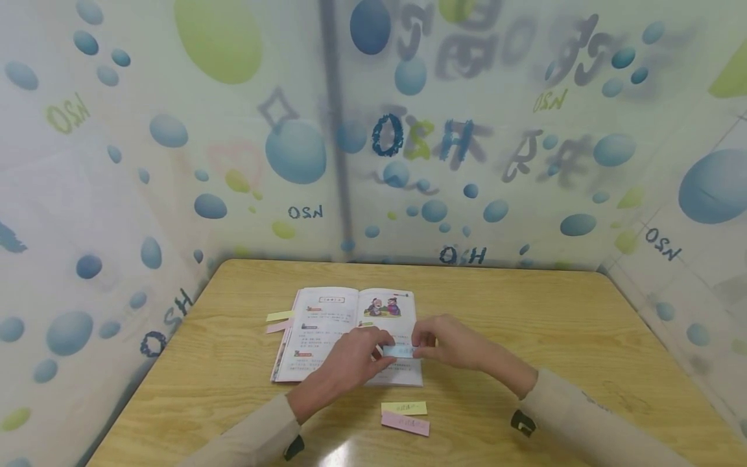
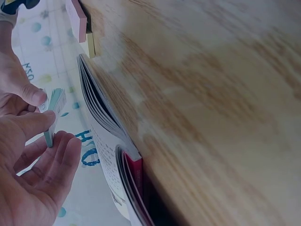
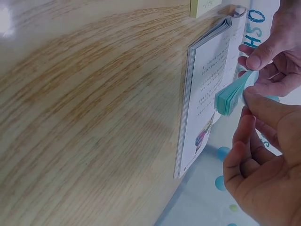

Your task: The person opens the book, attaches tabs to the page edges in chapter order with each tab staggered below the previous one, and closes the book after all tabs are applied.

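Note:
Over the open book [image 1: 327,324], both hands hold a small pad of blue sticky notes [image 1: 398,351] with handwriting on its top sheet. The left hand [image 1: 354,357] pinches the pad's left end between thumb and fingers. At the other end, the right hand [image 1: 452,342] grips it with thumb and fingertips. In the right wrist view the pad's sheets [image 3: 226,101] fan apart at one end. A yellow sticky strip [image 1: 280,316] and a pink strip [image 1: 279,327] stick out from the book's left edge.
A yellow note pad [image 1: 404,408] and a pink note pad [image 1: 405,424] lie on the wooden table [image 1: 554,311], nearer the person than the book. A patterned curtain [image 1: 502,168] hangs behind the table and along both sides.

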`<act>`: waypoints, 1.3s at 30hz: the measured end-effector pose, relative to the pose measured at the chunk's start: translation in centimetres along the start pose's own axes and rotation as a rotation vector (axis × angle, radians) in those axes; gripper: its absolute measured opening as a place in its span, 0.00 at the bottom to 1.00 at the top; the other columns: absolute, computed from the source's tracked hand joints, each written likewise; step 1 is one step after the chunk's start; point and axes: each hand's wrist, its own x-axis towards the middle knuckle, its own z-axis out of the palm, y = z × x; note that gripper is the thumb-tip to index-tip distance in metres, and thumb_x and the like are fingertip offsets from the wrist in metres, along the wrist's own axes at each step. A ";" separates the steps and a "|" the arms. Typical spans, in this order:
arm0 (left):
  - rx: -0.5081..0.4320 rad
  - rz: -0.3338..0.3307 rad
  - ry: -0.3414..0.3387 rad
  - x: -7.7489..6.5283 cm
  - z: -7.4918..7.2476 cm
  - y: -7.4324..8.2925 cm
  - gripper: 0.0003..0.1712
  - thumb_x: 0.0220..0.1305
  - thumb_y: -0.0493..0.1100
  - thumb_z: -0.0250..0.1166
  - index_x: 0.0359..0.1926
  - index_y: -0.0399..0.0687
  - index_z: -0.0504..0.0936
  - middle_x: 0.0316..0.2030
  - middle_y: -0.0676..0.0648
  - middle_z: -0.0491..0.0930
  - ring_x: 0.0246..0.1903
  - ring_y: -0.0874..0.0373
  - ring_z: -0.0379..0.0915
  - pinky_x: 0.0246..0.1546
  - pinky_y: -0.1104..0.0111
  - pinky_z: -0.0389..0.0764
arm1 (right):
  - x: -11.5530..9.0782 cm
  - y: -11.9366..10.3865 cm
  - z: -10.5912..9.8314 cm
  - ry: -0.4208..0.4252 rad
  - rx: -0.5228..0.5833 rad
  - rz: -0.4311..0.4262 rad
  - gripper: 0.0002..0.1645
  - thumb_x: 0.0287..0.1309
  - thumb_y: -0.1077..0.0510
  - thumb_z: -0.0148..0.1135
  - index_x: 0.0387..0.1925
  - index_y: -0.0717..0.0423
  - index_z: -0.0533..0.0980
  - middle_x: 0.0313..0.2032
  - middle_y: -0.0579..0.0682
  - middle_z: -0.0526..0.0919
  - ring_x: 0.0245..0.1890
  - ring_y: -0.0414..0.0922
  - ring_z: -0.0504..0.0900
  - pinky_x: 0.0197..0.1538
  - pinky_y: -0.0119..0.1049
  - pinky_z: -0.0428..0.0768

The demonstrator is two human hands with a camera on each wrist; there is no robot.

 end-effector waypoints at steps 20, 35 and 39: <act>-0.020 -0.005 0.003 -0.1 0.0 -0.2 0.12 0.63 0.43 0.74 0.46 0.44 0.87 0.42 0.49 0.85 0.32 0.64 0.81 0.32 0.76 0.79 | -0.1 -0.1 0.1 0.026 0.105 0.040 0.11 0.70 0.55 0.65 0.29 0.50 0.82 0.24 0.36 0.78 0.26 0.35 0.72 0.29 0.31 0.74; -0.011 0.003 0.007 -0.3 -0.1 -0.7 0.07 0.60 0.41 0.76 0.34 0.46 0.85 0.30 0.54 0.83 0.28 0.68 0.77 0.29 0.76 0.78 | 0.4 -1.7 -1.0 0.097 0.183 0.003 0.09 0.71 0.58 0.62 0.33 0.56 0.83 0.26 0.38 0.78 0.26 0.38 0.72 0.30 0.31 0.73; -0.023 -0.008 0.019 -0.5 -0.4 -1.0 0.08 0.60 0.41 0.76 0.37 0.43 0.87 0.32 0.50 0.85 0.29 0.67 0.78 0.30 0.75 0.79 | 0.1 -1.4 -1.6 0.127 0.172 0.004 0.09 0.71 0.58 0.62 0.32 0.53 0.83 0.25 0.39 0.77 0.25 0.38 0.72 0.29 0.32 0.73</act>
